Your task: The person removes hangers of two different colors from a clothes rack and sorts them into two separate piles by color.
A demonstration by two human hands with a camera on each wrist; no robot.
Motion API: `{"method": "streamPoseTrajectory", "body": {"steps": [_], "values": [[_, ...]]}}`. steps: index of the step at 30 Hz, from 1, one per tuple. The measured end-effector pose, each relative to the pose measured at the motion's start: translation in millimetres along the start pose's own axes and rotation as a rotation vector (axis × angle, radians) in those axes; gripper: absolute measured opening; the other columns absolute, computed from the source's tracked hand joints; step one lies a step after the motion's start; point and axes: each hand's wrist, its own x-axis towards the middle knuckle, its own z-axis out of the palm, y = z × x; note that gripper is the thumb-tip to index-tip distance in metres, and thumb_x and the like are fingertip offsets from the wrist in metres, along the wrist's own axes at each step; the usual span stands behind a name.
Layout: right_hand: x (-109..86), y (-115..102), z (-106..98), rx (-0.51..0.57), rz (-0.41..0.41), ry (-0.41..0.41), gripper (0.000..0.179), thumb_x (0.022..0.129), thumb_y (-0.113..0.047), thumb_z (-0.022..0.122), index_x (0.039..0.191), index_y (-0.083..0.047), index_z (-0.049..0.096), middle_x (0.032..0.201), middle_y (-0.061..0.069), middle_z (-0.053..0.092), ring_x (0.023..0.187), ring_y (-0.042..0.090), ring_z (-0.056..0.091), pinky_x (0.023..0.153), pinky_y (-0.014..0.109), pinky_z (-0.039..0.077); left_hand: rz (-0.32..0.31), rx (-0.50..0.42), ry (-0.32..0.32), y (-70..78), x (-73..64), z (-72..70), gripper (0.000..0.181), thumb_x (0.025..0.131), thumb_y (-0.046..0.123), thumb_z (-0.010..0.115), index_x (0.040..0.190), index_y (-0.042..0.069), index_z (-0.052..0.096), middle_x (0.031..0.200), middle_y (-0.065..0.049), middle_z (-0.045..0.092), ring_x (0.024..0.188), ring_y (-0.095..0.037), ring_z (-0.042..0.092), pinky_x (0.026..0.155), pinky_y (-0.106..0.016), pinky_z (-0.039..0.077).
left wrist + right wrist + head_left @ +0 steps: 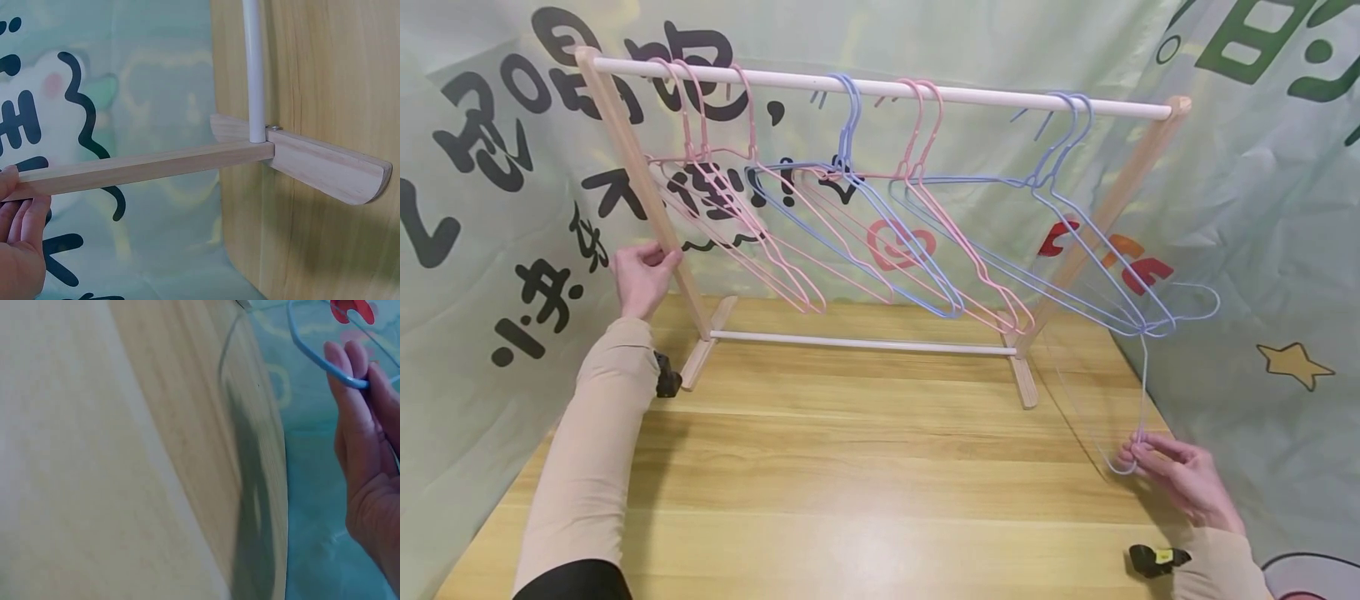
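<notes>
A small wooden clothes rack (865, 86) with a white top bar stands on the table, carrying several pink hangers (786, 271) and blue hangers (917, 258). My left hand (643, 279) grips the rack's left wooden post (150, 165) partway up, thumb on one side and fingers on the other. At the right, my right hand (1187, 475) pinches the rounded end of a loose blue hanger (1144, 383) between thumb and fingers. That hanger's hook points right, near the lower ends of the hanging blue ones; whether they touch, I cannot tell. The right wrist view shows its blue curve (319, 359) at the fingertips.
A white lower bar (865, 342) joins the rack's two wooden feet (1024, 383). Printed fabric (1247, 417) surrounds the wooden table (850, 467) at the back and sides. Bare tabletop lies in front of the rack.
</notes>
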Motion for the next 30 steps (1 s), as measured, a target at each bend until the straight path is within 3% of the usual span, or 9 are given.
{"method": "streamPoseTrajectory", "body": {"steps": [3, 9, 13, 18, 20, 23, 26, 30], "values": [[-1.4, 0, -2, -0.014, 0.027, 0.008, 0.045, 0.098, 0.016, 0.044, 0.109, -0.012, 0.077, 0.101, 0.007, 0.079, 0.094, 0.016, 0.077, 0.084, 0.024, 0.059, 0.003, 0.008, 0.006, -0.9, 0.4, 0.1, 0.040, 0.094, 0.027, 0.070, 0.130, 0.010, 0.068, 0.121, -0.012, 0.068, 0.089, 0.009, 0.058, 0.112, -0.032, 0.043], [-3.6, 1, -4, -0.007, 0.087, -0.001, 0.045, 0.099, 0.014, 0.043, 0.107, -0.013, 0.078, 0.100, 0.008, 0.080, 0.092, 0.017, 0.077, 0.081, 0.023, 0.060, 0.013, 0.013, 0.009, -0.9, 0.7, 0.9, 0.039, 0.094, 0.026, 0.070, 0.129, 0.009, 0.068, 0.120, -0.011, 0.068, 0.119, -0.014, 0.065, 0.114, -0.032, 0.039], [-3.3, 1, -4, -0.035, 0.115, 0.007, 0.044, 0.099, 0.012, 0.044, 0.104, -0.015, 0.078, 0.098, 0.007, 0.080, 0.090, 0.017, 0.077, 0.080, 0.022, 0.060, 0.021, 0.024, 0.017, -0.4, 0.2, 1.4, 0.039, 0.094, 0.027, 0.069, 0.129, 0.009, 0.068, 0.122, -0.015, 0.067, 0.119, -0.017, 0.065, 0.112, -0.033, 0.042], [-2.0, 1, -2, -0.043, 0.162, 0.023, 0.041, 0.098, 0.012, 0.047, 0.101, -0.016, 0.078, 0.097, 0.007, 0.079, 0.090, 0.018, 0.077, 0.082, 0.025, 0.060, 0.039, -0.010, 0.015, -1.2, -0.2, 1.8, 0.039, 0.094, 0.025, 0.068, 0.128, 0.005, 0.067, 0.119, -0.014, 0.066, 0.133, -0.021, 0.058, 0.119, -0.030, 0.033], [-1.7, 0, -1, -0.037, 0.185, 0.026, 0.041, 0.098, 0.012, 0.047, 0.100, -0.015, 0.078, 0.097, 0.008, 0.079, 0.090, 0.019, 0.077, 0.083, 0.026, 0.060, 0.039, -0.017, 0.011, -1.2, 0.0, 1.8, 0.040, 0.094, 0.024, 0.068, 0.128, 0.004, 0.067, 0.119, -0.014, 0.065, 0.133, -0.017, 0.058, 0.120, -0.029, 0.030], [-1.1, -1, 2, -0.065, 0.212, 0.047, 0.039, 0.098, 0.012, 0.048, 0.099, -0.014, 0.078, 0.095, 0.009, 0.078, 0.088, 0.019, 0.076, 0.083, 0.027, 0.061, 0.031, -0.002, 0.011, -0.8, -0.5, 1.7, 0.039, 0.095, 0.025, 0.068, 0.129, 0.006, 0.067, 0.121, -0.015, 0.066, 0.113, -0.005, 0.067, 0.114, -0.029, 0.040], [-0.4, -2, 5, -0.160, 0.238, 0.081, 0.036, 0.097, 0.010, 0.052, 0.097, -0.015, 0.077, 0.092, 0.008, 0.078, 0.085, 0.018, 0.076, 0.080, 0.026, 0.061, 0.023, 0.008, 0.010, 0.0, -1.2, 1.3, 0.039, 0.095, 0.026, 0.067, 0.129, 0.007, 0.067, 0.124, -0.017, 0.066, 0.096, 0.006, 0.065, 0.109, -0.029, 0.046], [1.6, -5, 8, -0.292, 0.284, 0.066, 0.029, 0.097, 0.006, 0.055, 0.097, -0.013, 0.076, 0.090, 0.005, 0.078, 0.084, 0.017, 0.076, 0.079, 0.026, 0.061, 0.021, 0.013, 0.009, 0.2, -1.3, 1.1, 0.039, 0.095, 0.026, 0.067, 0.130, 0.007, 0.067, 0.125, -0.017, 0.066, 0.106, -0.004, 0.069, 0.109, -0.031, 0.046]]}}
